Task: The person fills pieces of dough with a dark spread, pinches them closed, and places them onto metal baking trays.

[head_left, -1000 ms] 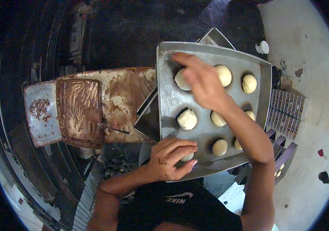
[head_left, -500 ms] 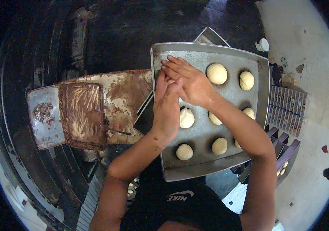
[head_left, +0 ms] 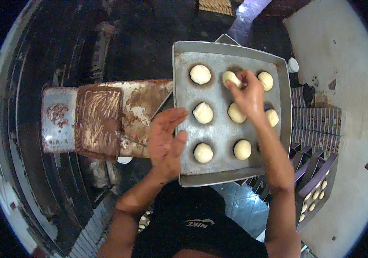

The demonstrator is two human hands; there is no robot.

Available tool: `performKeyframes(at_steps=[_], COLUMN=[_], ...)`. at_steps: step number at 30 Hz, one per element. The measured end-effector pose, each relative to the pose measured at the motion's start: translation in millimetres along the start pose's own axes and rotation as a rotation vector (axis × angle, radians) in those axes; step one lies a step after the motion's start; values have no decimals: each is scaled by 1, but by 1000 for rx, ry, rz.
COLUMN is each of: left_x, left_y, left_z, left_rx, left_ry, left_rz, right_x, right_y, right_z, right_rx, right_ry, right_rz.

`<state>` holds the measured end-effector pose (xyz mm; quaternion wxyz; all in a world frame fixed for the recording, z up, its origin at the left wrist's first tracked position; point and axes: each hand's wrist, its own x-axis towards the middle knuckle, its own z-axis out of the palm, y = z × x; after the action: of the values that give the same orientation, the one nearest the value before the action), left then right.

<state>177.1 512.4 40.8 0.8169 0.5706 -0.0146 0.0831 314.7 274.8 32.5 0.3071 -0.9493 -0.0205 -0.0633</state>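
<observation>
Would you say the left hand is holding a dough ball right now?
No, the left hand is open and empty at the tray's left edge; the right hand pinches a dough ball.

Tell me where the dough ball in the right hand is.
The dough ball is pinched in the right hand, in the far row of the metal tray, between two other balls.

Right hand (head_left: 247,92) over metal baking tray (head_left: 224,172), fingertips pinching dough ball (head_left: 230,78) in top row. Left hand (head_left: 166,139) open, palm up, at tray's left edge. Other dough balls (head_left: 203,152) spaced across tray. Brown-smeared board (head_left: 138,105) left of tray.
</observation>
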Motion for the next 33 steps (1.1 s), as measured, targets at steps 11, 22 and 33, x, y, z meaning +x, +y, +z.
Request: performKeyframes(at_steps=[11,22,33], left_x=[-150,-247,-245], left_y=[28,40,60], left_z=[8,-165,-421], left_rx=[319,403,562], left_ry=[-19,232,452], left_rz=[185,-230,-478], right_x=[-293,-319,-261], right_y=[-132,-207,-167], right_z=[-3,142,422], right_rx=[1246,1174,279], right_ry=[105,-143,-114], right_rz=[386,106,-302])
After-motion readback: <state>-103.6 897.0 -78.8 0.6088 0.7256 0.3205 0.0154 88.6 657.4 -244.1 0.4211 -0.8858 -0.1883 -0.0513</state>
